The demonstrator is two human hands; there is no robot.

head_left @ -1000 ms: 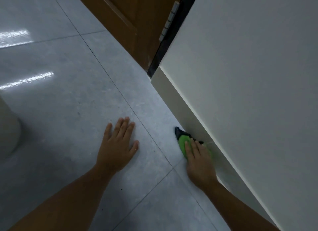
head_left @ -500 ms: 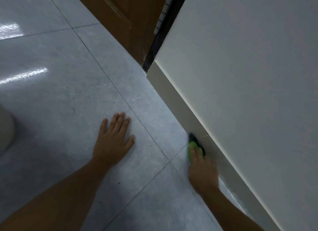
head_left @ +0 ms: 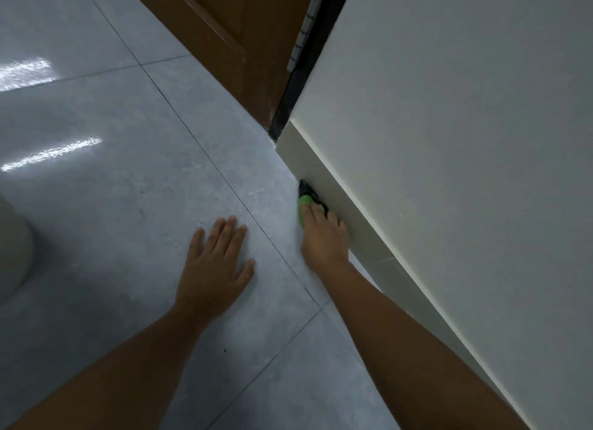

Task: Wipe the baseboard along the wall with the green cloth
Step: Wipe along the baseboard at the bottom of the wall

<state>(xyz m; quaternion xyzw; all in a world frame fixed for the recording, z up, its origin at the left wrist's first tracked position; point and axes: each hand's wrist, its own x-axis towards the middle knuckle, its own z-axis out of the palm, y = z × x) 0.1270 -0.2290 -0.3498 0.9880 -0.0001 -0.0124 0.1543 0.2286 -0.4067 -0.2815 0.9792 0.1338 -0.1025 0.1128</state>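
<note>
A cream baseboard [head_left: 313, 163] runs along the foot of the pale wall [head_left: 449, 141], from the door frame down to the lower right. My right hand [head_left: 324, 237] presses the green cloth [head_left: 303, 206] flat against the baseboard where it meets the floor; a dark edge of the cloth sticks out past my fingertips. Most of the cloth is hidden under my fingers. My left hand [head_left: 215, 266] lies flat on the grey tiled floor [head_left: 128, 173], palm down, fingers spread, holding nothing.
A brown wooden door [head_left: 231, 28] with a metal hinge [head_left: 303, 35] and black frame strip [head_left: 288, 102] stands at the far end of the baseboard. A pale rounded object [head_left: 12, 253] sits at the left edge. Small dark specks dot the tiles.
My right hand has slid the cloth forward along the baseboard toward the door frame, after first pulling back. My left hand stays planted on the floor.
</note>
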